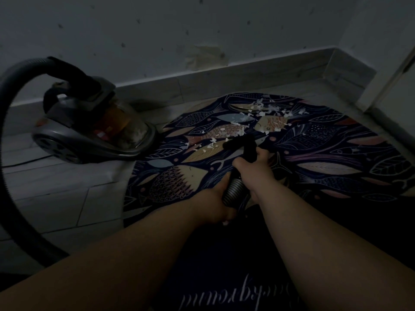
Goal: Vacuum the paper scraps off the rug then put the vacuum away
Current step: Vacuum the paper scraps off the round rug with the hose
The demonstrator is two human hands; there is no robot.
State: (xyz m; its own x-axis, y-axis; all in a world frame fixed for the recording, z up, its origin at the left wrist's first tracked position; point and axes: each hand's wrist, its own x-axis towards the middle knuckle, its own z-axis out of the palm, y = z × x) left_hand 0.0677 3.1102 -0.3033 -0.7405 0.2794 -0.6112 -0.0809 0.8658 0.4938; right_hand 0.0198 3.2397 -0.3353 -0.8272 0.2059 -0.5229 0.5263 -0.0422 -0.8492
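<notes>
You are looking down into a dim room corner, lit weakly and evenly, with everything in grey-blue shade. The pale painted wall ahead of you is dotted with small dark flecks and carries a rough, discoloured patch just above its foot. A light grey tiled skirting band runs along the base of that wall and turns at the far right corner. The floor of pale grey wood-look tiles shows thin dark joints. At the right edge stands a white door frame or panel; which, you cannot tell.
</notes>
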